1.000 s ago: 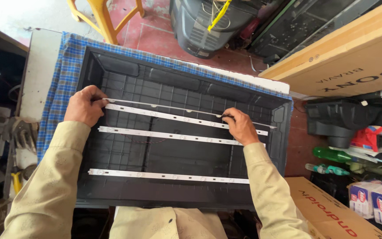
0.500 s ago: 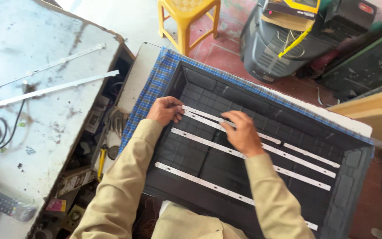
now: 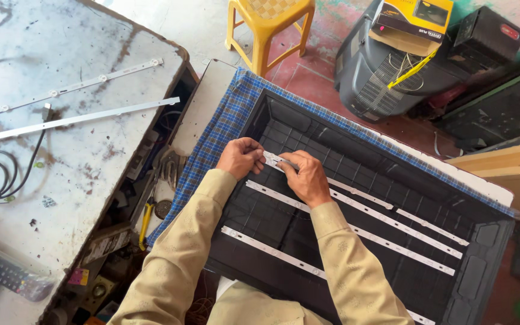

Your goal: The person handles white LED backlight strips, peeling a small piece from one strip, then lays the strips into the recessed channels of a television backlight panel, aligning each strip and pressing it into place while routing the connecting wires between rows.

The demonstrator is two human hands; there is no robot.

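Three white LED strips lie across the black television back panel [image 3: 284,123], which sits on a blue checked cloth [image 3: 224,120]. From my head camera, my left hand [image 3: 241,157] and right hand [image 3: 303,177] meet at the upper-left end of the topmost LED strip [image 3: 362,194], each grip pinched together on it. Left of the panel, the table [image 3: 91,54] carries two loose strips [image 3: 79,117].

Single head-worn view — looking steeply down from above the wearer's chest, close over the black plastic panel tray [image 3: 308,241], tilted so its long edges run diagonally; scuffed grey tabletop [image 3: 61,150] at left, yellow plastic stool [image 3: 269,27] along the top edge.
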